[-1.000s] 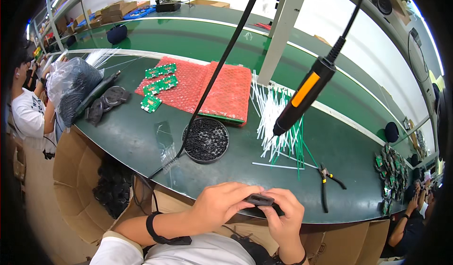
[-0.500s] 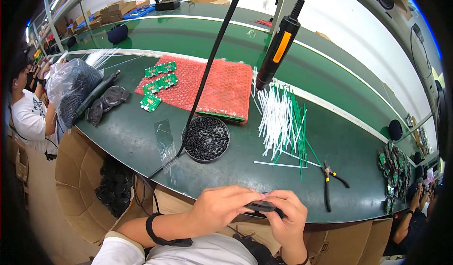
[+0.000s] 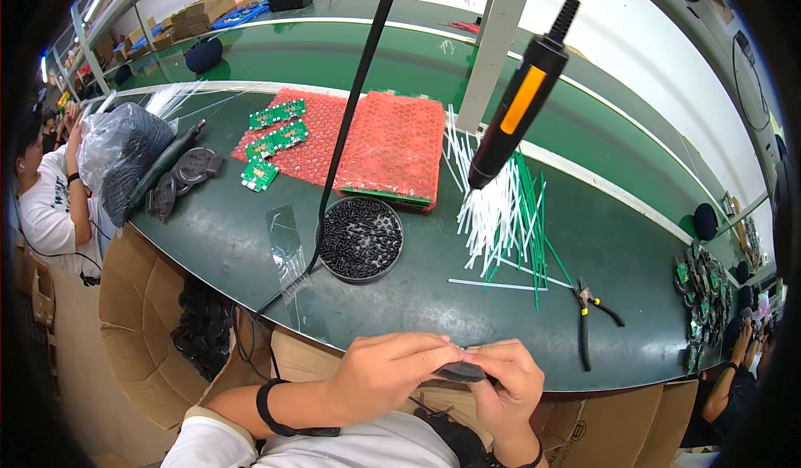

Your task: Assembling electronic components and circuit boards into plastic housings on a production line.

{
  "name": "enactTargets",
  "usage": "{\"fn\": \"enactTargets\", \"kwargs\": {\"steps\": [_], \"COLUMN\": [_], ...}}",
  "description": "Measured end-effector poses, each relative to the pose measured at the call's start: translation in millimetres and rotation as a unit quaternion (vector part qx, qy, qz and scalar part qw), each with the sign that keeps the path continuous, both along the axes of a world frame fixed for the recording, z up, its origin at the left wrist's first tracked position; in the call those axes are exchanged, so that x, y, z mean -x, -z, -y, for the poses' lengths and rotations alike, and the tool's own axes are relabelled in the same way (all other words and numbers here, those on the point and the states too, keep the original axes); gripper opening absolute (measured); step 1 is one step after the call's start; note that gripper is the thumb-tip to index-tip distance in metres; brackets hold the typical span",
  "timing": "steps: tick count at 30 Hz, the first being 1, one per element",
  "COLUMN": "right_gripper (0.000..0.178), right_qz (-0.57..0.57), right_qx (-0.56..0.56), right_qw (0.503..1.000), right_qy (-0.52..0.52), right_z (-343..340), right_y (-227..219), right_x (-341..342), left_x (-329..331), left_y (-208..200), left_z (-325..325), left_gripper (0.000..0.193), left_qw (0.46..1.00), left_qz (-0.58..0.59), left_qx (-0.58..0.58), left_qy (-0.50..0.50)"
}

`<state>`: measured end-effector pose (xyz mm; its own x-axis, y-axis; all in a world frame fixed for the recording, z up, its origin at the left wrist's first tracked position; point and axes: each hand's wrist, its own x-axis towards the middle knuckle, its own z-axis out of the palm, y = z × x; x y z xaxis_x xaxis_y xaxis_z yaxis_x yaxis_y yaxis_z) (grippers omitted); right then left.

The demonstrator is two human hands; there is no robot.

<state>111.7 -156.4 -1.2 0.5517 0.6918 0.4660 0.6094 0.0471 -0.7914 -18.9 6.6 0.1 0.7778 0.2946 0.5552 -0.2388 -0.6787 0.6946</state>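
Between my two hands, just off the table's front edge, is a dark, flat, rounded plastic part (image 3: 460,373). My left hand (image 3: 390,371) pinches it from the left, fingers closed along its top. From the other side my right hand (image 3: 507,376) grips it, thumb below and fingers above. The fingers cover much of the part, so its exact kind cannot be made out. Beyond my hands stands a round dish of small black screws (image 3: 360,239). A black electric screwdriver with an orange stripe (image 3: 521,109) hangs over a pile of white and green strips (image 3: 492,218).
Pliers (image 3: 587,322) lie to the right, near a heap of circuit assemblies (image 3: 702,305). Green circuit boards (image 3: 277,113) rest on red bubble wrap (image 3: 392,147). A cardboard box with black parts (image 3: 138,326) stands below left. A black cable (image 3: 355,105) crosses the view. Co-workers sit at both sides.
The hanging screwdriver has swung right and toward me in the view. My fingers have shifted slightly closer together on the dark part, which is tilted a little differently.
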Motion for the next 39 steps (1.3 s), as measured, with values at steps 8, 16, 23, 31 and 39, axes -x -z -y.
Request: {"fn": "enactTargets", "kwargs": {"steps": [8, 16, 23, 31, 39], "right_gripper": [0.026, 0.029, 0.028, 0.021, 0.029], "right_qz": [-0.037, -0.063, -0.05, -0.054, 0.06], "right_qx": [-0.013, -0.009, -0.015, -0.02, 0.001], "right_qw": [0.999, 0.998, 0.999, 0.998, 0.998], "right_qy": [-0.026, -0.005, -0.011, -0.021, -0.009], "right_z": [0, -1, -3, -3, -13], "right_y": [5, 4, 5, 6, 4], "right_x": [-4, 2, 5, 1, -11], "left_x": [2, 4, 7, 8, -1], "left_y": [0, -9, -12, -17, -6], "left_z": [-5, -5, -5, -6, -13], "left_gripper": [0.042, 0.038, 0.038, 0.036, 0.039], "left_qw": [0.999, 0.993, 0.979, 0.973, 0.997], "left_qz": [-0.024, -0.061, -0.071, -0.087, -0.059], "left_qx": [0.039, 0.092, 0.18, 0.206, -0.035], "left_qy": [0.022, 0.038, 0.06, 0.062, -0.031]}}
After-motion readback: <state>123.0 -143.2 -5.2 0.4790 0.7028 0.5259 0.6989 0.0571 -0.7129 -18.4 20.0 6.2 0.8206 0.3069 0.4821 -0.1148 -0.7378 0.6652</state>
